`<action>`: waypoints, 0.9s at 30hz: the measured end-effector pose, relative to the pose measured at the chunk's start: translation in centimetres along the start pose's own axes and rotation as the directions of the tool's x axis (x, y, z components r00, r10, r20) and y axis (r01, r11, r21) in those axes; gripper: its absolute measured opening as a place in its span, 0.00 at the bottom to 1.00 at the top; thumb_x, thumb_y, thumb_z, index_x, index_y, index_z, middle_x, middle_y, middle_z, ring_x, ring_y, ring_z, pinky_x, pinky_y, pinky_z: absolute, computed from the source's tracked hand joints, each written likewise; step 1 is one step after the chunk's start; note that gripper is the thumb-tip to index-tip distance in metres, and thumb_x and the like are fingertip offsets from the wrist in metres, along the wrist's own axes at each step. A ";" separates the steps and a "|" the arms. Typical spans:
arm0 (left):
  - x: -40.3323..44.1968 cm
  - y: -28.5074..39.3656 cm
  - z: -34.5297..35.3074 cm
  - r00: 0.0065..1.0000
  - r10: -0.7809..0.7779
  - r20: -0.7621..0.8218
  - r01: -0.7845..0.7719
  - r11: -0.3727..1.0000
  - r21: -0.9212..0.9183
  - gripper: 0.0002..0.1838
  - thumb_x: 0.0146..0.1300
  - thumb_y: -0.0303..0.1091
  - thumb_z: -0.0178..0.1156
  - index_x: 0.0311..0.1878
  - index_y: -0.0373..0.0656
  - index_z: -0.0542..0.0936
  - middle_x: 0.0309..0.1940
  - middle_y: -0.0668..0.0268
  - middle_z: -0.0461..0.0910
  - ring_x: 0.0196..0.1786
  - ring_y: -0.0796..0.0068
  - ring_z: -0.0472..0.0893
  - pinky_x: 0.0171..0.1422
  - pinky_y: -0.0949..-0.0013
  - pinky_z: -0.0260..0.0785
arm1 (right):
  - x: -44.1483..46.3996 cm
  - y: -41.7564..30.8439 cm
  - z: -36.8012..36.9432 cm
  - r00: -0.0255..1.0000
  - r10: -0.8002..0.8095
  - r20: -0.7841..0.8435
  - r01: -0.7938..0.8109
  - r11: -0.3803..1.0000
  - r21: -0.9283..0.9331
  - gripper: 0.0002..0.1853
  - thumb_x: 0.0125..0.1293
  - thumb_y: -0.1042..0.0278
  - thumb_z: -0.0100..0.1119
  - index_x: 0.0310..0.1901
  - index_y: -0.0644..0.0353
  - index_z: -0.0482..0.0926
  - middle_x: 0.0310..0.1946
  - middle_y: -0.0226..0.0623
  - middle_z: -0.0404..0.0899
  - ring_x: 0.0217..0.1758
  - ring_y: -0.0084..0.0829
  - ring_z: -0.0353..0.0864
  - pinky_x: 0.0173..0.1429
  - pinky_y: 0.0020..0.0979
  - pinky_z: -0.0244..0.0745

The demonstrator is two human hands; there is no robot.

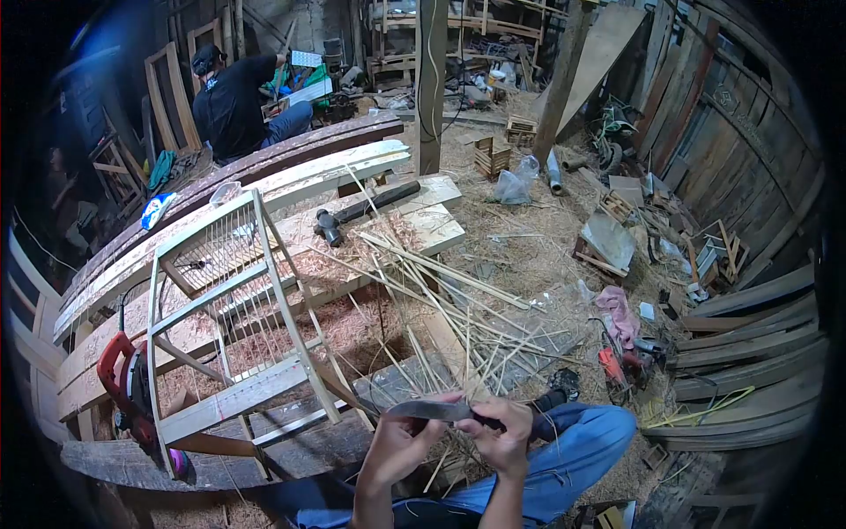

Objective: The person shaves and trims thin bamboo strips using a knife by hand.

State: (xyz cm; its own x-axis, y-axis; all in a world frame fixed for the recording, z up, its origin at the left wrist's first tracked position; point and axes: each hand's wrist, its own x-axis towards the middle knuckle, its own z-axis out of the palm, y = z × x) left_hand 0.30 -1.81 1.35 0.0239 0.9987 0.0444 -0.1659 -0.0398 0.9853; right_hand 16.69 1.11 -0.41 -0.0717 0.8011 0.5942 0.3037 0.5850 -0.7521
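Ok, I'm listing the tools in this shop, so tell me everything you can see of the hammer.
The hammer lies on pale planks, its dark, metal-looking head toward the left and nearer the camera, its handle running away to the right. The handle is thick, straight and dark, probably wood. Reddish shavings lie around the head, and a thin pale strip appears to cross the handle. Nobody is touching it. Any fine wear is too small to make out.

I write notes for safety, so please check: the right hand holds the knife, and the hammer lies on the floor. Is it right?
Not the floor: the head view shows the hammer lying on the pale boards. The right hand does hold the knife.
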 end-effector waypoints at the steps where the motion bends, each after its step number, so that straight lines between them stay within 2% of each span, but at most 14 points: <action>1: -0.1 -0.1 0.0 0.999 -0.033 0.013 0.033 0.999 -0.039 0.15 0.69 0.31 0.57 0.56 0.37 0.80 0.40 0.70 0.83 0.36 0.90 0.71 0.41 0.80 0.66 | -0.1 0.1 0.2 1.000 -0.008 0.003 0.008 1.000 0.007 0.20 0.47 0.58 0.79 0.32 0.60 0.78 0.25 0.37 0.82 0.26 0.35 0.82 0.34 0.30 0.75; 3: -0.1 -0.2 -0.1 0.998 -0.063 0.023 0.065 0.995 -0.079 0.15 0.69 0.31 0.57 0.56 0.36 0.80 0.44 0.68 0.84 0.38 0.89 0.73 0.43 0.80 0.67 | 0.1 0.0 0.3 0.999 -0.039 0.005 0.039 0.999 0.009 0.20 0.46 0.58 0.79 0.31 0.59 0.77 0.24 0.37 0.82 0.26 0.35 0.83 0.33 0.30 0.75; 5: -0.2 -0.3 -0.4 0.997 -0.050 0.066 0.053 0.998 -0.037 0.15 0.69 0.30 0.57 0.55 0.35 0.80 0.46 0.67 0.83 0.40 0.88 0.74 0.43 0.80 0.67 | 0.0 0.5 0.1 0.998 -0.068 0.005 0.068 0.998 0.004 0.20 0.46 0.57 0.79 0.30 0.59 0.77 0.23 0.38 0.82 0.26 0.35 0.83 0.32 0.30 0.75; 7: -0.1 -0.1 -0.2 0.998 -0.019 0.066 0.023 0.998 -0.063 0.15 0.69 0.31 0.57 0.55 0.35 0.80 0.46 0.66 0.84 0.41 0.87 0.74 0.44 0.79 0.68 | 0.1 0.6 -0.1 0.995 -0.096 0.002 0.096 0.995 -0.005 0.20 0.46 0.57 0.79 0.30 0.59 0.77 0.23 0.38 0.82 0.25 0.34 0.83 0.31 0.30 0.75; 9: -0.1 0.2 -0.2 0.998 0.009 0.064 -0.003 0.996 -0.086 0.15 0.69 0.31 0.57 0.55 0.35 0.80 0.46 0.66 0.84 0.42 0.87 0.75 0.45 0.79 0.68 | 0.2 0.4 -0.2 0.994 -0.112 0.015 0.112 0.994 0.016 0.19 0.44 0.62 0.80 0.32 0.58 0.78 0.25 0.38 0.83 0.27 0.36 0.84 0.31 0.31 0.76; 12: -0.1 0.3 -0.7 0.995 0.019 0.102 -0.011 0.996 -0.086 0.16 0.69 0.31 0.56 0.56 0.35 0.80 0.45 0.65 0.84 0.44 0.85 0.76 0.48 0.77 0.70 | 0.0 1.0 -0.2 0.990 -0.144 0.003 0.144 0.990 0.013 0.19 0.43 0.61 0.80 0.32 0.57 0.79 0.25 0.37 0.83 0.27 0.36 0.84 0.30 0.30 0.75; 14: -0.2 0.0 -1.2 0.986 -0.070 0.152 0.079 0.995 -0.054 0.16 0.69 0.31 0.56 0.56 0.35 0.79 0.46 0.63 0.84 0.47 0.82 0.77 0.52 0.75 0.70 | 0.1 1.1 -0.3 0.987 -0.159 0.003 0.159 0.987 -0.011 0.19 0.43 0.60 0.80 0.32 0.57 0.79 0.25 0.36 0.83 0.26 0.36 0.84 0.30 0.30 0.75; 18: -0.2 0.0 -1.1 0.990 -0.020 0.141 0.037 0.992 -0.121 0.16 0.69 0.29 0.55 0.57 0.35 0.79 0.48 0.64 0.83 0.47 0.83 0.77 0.53 0.75 0.69 | 0.0 1.3 -0.2 0.979 -0.203 -0.010 0.202 0.977 -0.070 0.19 0.42 0.58 0.79 0.32 0.56 0.79 0.25 0.34 0.83 0.26 0.35 0.84 0.30 0.30 0.74; 20: -0.2 -0.2 -1.3 0.985 -0.006 0.172 0.026 0.993 -0.112 0.20 0.69 0.37 0.59 0.57 0.31 0.77 0.55 0.57 0.80 0.55 0.73 0.77 0.62 0.67 0.68 | 0.1 1.2 -0.2 0.979 -0.204 -0.012 0.203 0.977 -0.067 0.20 0.44 0.55 0.79 0.31 0.58 0.79 0.24 0.36 0.82 0.25 0.35 0.83 0.30 0.30 0.74; 21: -0.2 -0.1 -1.4 0.985 -0.007 0.171 0.026 0.993 -0.113 0.20 0.69 0.37 0.59 0.57 0.31 0.77 0.55 0.57 0.80 0.55 0.73 0.77 0.62 0.67 0.68 | 0.2 1.2 -0.2 0.978 -0.206 -0.016 0.204 0.977 -0.065 0.21 0.45 0.53 0.78 0.30 0.59 0.79 0.22 0.37 0.81 0.24 0.35 0.82 0.30 0.29 0.75; 23: -0.3 0.1 -1.4 0.980 -0.128 0.151 0.146 0.983 -0.109 0.17 0.69 0.31 0.58 0.57 0.32 0.78 0.54 0.58 0.81 0.54 0.76 0.77 0.61 0.69 0.68 | 0.1 1.4 -0.3 0.977 -0.210 -0.032 0.207 0.974 -0.090 0.21 0.45 0.53 0.79 0.29 0.59 0.79 0.22 0.37 0.82 0.24 0.34 0.82 0.30 0.29 0.75; 24: -0.2 0.1 -1.5 0.980 -0.128 0.151 0.145 0.983 -0.110 0.17 0.69 0.31 0.58 0.57 0.32 0.78 0.54 0.58 0.81 0.54 0.76 0.77 0.61 0.69 0.68 | 0.1 1.5 -0.4 0.975 -0.217 -0.049 0.210 0.971 -0.116 0.21 0.45 0.52 0.79 0.29 0.59 0.79 0.22 0.37 0.82 0.23 0.34 0.82 0.30 0.29 0.75; 26: 0.0 0.1 -1.8 0.983 -0.128 0.131 0.130 0.991 -0.007 0.17 0.65 0.23 0.56 0.57 0.35 0.79 0.51 0.62 0.83 0.51 0.81 0.76 0.60 0.73 0.67 | 0.0 1.6 -0.7 0.978 -0.208 -0.036 0.202 0.971 -0.126 0.21 0.44 0.54 0.79 0.31 0.58 0.79 0.23 0.36 0.82 0.24 0.35 0.82 0.30 0.30 0.75; 27: 0.0 0.1 -1.7 0.983 -0.127 0.129 0.129 0.992 -0.009 0.17 0.65 0.23 0.56 0.57 0.35 0.79 0.51 0.62 0.83 0.51 0.81 0.76 0.60 0.73 0.67 | 0.0 1.7 -0.8 0.980 -0.199 -0.023 0.195 0.972 -0.135 0.20 0.43 0.56 0.79 0.32 0.57 0.79 0.24 0.35 0.83 0.25 0.37 0.83 0.30 0.31 0.75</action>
State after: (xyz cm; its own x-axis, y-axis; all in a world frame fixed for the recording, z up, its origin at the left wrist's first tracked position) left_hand -1.42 -1.72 1.20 0.1717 0.9833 -0.0603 -0.1699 0.0899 0.9814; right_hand 17.93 2.00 -1.42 -0.1093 0.6653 0.7386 0.4093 0.7072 -0.5765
